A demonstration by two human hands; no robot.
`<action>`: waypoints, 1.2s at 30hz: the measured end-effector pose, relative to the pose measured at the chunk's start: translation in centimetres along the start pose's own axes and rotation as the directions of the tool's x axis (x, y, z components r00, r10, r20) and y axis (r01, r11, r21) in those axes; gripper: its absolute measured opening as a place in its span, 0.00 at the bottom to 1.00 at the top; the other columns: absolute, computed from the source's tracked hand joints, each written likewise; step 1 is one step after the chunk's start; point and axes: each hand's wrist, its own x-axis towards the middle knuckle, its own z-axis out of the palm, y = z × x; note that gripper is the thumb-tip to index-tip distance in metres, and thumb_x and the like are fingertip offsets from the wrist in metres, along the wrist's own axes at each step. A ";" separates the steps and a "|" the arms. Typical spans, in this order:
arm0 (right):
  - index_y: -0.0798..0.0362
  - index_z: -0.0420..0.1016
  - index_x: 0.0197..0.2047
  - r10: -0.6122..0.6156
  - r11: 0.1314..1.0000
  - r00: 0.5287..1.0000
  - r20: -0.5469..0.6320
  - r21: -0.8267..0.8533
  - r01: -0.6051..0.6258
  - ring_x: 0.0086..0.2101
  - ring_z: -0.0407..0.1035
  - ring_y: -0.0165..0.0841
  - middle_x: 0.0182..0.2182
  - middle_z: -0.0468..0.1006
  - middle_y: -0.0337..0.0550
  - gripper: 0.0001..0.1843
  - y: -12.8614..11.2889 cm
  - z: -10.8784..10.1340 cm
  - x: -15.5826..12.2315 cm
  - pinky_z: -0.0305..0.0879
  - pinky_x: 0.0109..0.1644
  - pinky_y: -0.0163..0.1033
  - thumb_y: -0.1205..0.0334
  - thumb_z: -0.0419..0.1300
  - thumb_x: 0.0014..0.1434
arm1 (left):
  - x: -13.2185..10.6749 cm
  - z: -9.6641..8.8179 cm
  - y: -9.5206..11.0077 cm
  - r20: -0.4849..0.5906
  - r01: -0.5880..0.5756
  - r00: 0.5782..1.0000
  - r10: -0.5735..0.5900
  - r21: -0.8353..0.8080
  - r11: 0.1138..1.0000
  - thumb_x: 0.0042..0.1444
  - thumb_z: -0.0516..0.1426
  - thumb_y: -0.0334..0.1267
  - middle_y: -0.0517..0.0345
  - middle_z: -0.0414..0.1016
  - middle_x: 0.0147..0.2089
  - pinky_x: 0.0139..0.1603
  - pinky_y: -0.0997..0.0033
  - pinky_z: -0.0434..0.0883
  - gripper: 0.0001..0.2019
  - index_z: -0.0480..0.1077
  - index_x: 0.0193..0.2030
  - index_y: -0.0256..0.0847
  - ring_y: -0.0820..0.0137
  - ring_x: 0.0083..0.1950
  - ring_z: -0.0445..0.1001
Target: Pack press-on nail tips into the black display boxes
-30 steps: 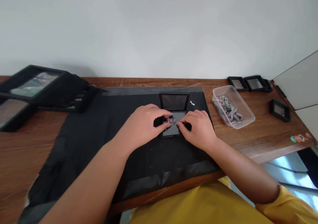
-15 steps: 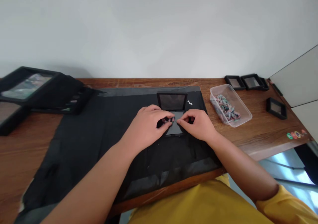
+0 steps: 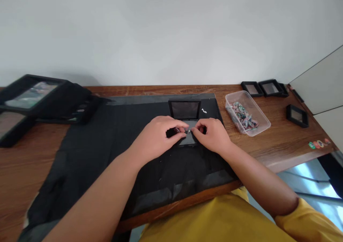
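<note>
Hands sit close together in the middle, the left hand (image 3: 162, 136) and the right hand (image 3: 213, 135). The left thumb and finger seem to pinch a small piece (image 3: 186, 130), just above or on the grey pad (image 3: 189, 139) of an open black case (image 3: 189, 146); I cannot tell which. The right thumb and finger bend in close to it, but I cannot tell if they grip it too. Maybe both hands come near because the piece is so tiny. The lid (image 3: 185, 110) stands up at the back, perhaps so it keeps out of the way. A black mat (image 3: 107, 142) lies below, maybe to guard the wooden bench (image 3: 281, 142). A white scrap (image 3: 204, 110) lies near the lid. A clear tub (image 3: 255, 108) of coloured bits (image 3: 245, 117) stands right of the mat, perhaps for an easy reach. Farther right is a black frame (image 3: 297, 116). One second ago, the bright piece shows well between the hands; now the fingers hide most of it, and their tips are nearer each other
</note>
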 end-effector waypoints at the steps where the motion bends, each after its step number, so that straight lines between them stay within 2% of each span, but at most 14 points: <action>1: 0.51 0.77 0.27 -0.008 1.000 1.000 -0.002 0.005 0.008 0.28 0.68 0.31 0.24 0.77 0.37 0.11 0.0 0.0 0.0 0.56 0.38 0.38 0.61 0.65 0.62 | -0.1 -0.5 0.0 0.007 0.030 1.000 -0.030 -0.052 0.998 0.61 0.60 0.50 0.57 0.86 0.41 0.52 0.59 0.75 0.13 0.82 0.44 0.50 0.62 0.44 0.81; 4: 0.51 0.79 0.34 -0.031 0.999 1.000 -0.005 0.024 0.031 0.28 0.67 0.30 0.25 0.76 0.35 0.04 0.1 -0.1 -0.1 0.55 0.38 0.38 0.61 0.67 0.61 | -0.6 -2.3 -0.1 0.007 0.148 0.989 -0.149 -0.165 0.975 0.56 0.62 0.53 0.59 0.85 0.39 0.47 0.62 0.77 0.15 0.82 0.44 0.49 0.62 0.42 0.82; 6: 0.51 0.81 0.40 -0.044 0.998 0.999 0.007 0.036 0.043 0.28 0.67 0.29 0.26 0.75 0.34 0.05 0.1 -0.1 -0.1 0.55 0.38 0.37 0.62 0.68 0.60 | -0.9 -3.7 -0.4 0.027 0.189 0.982 -0.187 -0.197 0.962 0.54 0.63 0.54 0.61 0.85 0.37 0.46 0.63 0.77 0.16 0.81 0.45 0.50 0.63 0.40 0.81; 8: 0.51 0.82 0.42 -0.057 0.998 0.998 0.021 0.036 0.057 0.28 0.67 0.29 0.26 0.75 0.34 0.07 0.1 -0.2 -0.1 0.55 0.38 0.37 0.61 0.69 0.60 | -1.1 -4.5 -0.7 0.126 0.225 0.971 -0.201 -0.215 0.950 0.53 0.64 0.55 0.62 0.85 0.36 0.43 0.64 0.77 0.17 0.81 0.46 0.51 0.63 0.38 0.81; 12: 0.51 0.84 0.42 -0.085 0.996 0.996 0.019 0.003 0.085 0.30 0.68 0.30 0.27 0.76 0.35 0.08 0.2 -0.1 -0.1 0.56 0.40 0.38 0.59 0.71 0.59 | -1.2 -4.2 -0.6 0.330 0.253 0.929 -0.168 -0.235 0.938 0.50 0.65 0.53 0.63 0.85 0.34 0.38 0.67 0.76 0.18 0.81 0.46 0.53 0.66 0.34 0.80; 14: 0.51 0.84 0.43 -0.095 0.995 0.995 0.020 -0.010 0.096 0.31 0.69 0.30 0.27 0.76 0.35 0.08 0.2 -0.1 -0.1 0.56 0.41 0.39 0.59 0.71 0.59 | -1.1 -3.2 -0.4 0.367 0.258 0.916 -0.165 -0.223 0.940 0.50 0.64 0.51 0.63 0.85 0.34 0.37 0.67 0.75 0.17 0.81 0.47 0.53 0.66 0.33 0.79; 17: 0.52 0.85 0.42 -0.110 0.994 0.994 0.024 -0.020 0.110 0.31 0.69 0.30 0.27 0.76 0.35 0.07 0.1 0.0 -0.1 0.56 0.41 0.39 0.61 0.70 0.60 | -0.9 -1.8 -0.1 0.366 0.257 0.912 -0.184 -0.164 0.952 0.51 0.62 0.48 0.63 0.86 0.35 0.36 0.68 0.74 0.17 0.80 0.48 0.52 0.66 0.34 0.80; 20: 0.52 0.85 0.42 -0.111 0.993 0.994 0.013 -0.045 0.112 0.31 0.69 0.30 0.27 0.76 0.36 0.06 0.0 0.0 -0.1 0.55 0.41 0.39 0.63 0.68 0.61 | -0.8 -1.3 -0.3 0.352 0.278 0.908 -0.228 -0.098 0.955 0.50 0.63 0.47 0.63 0.85 0.33 0.35 0.68 0.73 0.15 0.80 0.44 0.51 0.66 0.33 0.79; 23: 0.51 0.85 0.42 -0.108 0.991 0.994 0.000 -0.080 0.108 0.32 0.70 0.31 0.27 0.78 0.37 0.06 -0.2 0.1 -0.3 0.54 0.42 0.40 0.62 0.68 0.62 | -0.7 -1.4 -0.6 0.331 0.286 0.910 -0.251 -0.059 0.957 0.49 0.64 0.49 0.63 0.83 0.32 0.34 0.68 0.71 0.14 0.80 0.41 0.49 0.67 0.31 0.76; 29: 0.52 0.84 0.47 -0.105 0.991 0.994 -0.022 -0.089 0.103 0.32 0.70 0.32 0.28 0.78 0.37 0.10 -0.3 0.3 -0.2 0.53 0.43 0.40 0.62 0.67 0.62 | -0.7 -1.4 -1.0 0.302 0.278 0.918 -0.257 -0.027 0.960 0.53 0.62 0.52 0.62 0.81 0.31 0.34 0.68 0.69 0.15 0.80 0.42 0.48 0.68 0.31 0.74; 33: 0.52 0.84 0.44 -0.103 0.993 0.994 -0.025 -0.065 0.101 0.30 0.70 0.30 0.26 0.76 0.36 0.07 -0.1 0.4 0.1 0.54 0.41 0.39 0.65 0.65 0.63 | -0.7 -1.8 -1.2 0.271 0.287 0.922 -0.277 0.003 0.958 0.55 0.59 0.53 0.61 0.81 0.32 0.34 0.68 0.68 0.16 0.81 0.42 0.49 0.68 0.31 0.75; 36: 0.52 0.83 0.43 -0.109 0.993 0.993 -0.044 -0.050 0.106 0.30 0.69 0.30 0.25 0.75 0.35 0.06 0.1 0.6 0.0 0.55 0.42 0.40 0.63 0.64 0.64 | -0.6 -2.2 -1.3 0.235 0.286 0.929 -0.287 0.039 0.957 0.55 0.59 0.55 0.60 0.83 0.34 0.34 0.68 0.68 0.17 0.82 0.40 0.49 0.67 0.33 0.76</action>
